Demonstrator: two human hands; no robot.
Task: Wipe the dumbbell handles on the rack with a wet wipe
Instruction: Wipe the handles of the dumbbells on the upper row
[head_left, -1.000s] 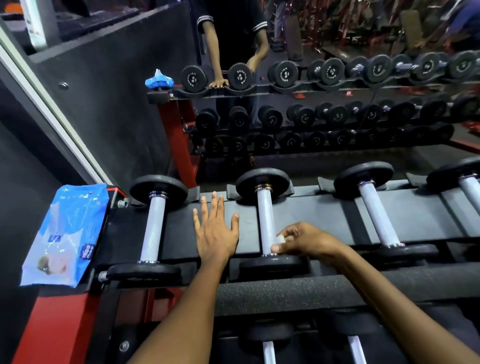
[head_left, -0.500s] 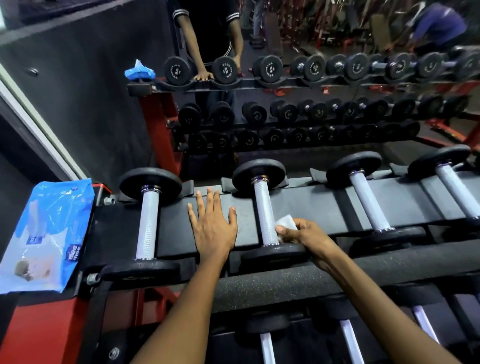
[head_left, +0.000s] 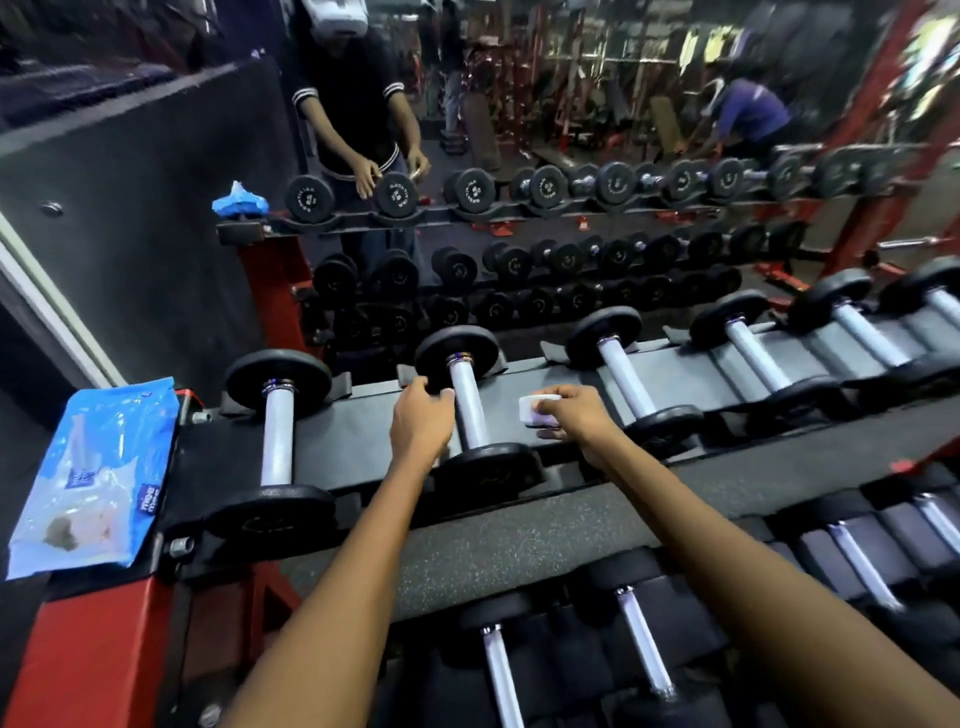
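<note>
Head view: the right hand (head_left: 574, 415) pinches a folded white wet wipe (head_left: 537, 409) between thumb and fingers, clear of any handle; the wipe hangs over the dark grey rack shelf (head_left: 363, 431), between the second dumbbell handle (head_left: 467, 408) to its left and the third dumbbell handle (head_left: 621, 376) to its right, near both and touching neither; the left hand (head_left: 423, 418) curls its fingers against the left side of the second handle, and whether it fully grips cannot be told. Each handle is a pale, matt, finely textured metal cylinder whose long axis runs from the shelf's front edge to its back edge, capped by round black plates; the coming wipe is judged to need a sideways approach, then strokes along that axis. A first dumbbell handle (head_left: 277, 436) lies near the shelf's left end; a blue soft plastic wipe packet (head_left: 93, 478) rests beyond the left edge.
</note>
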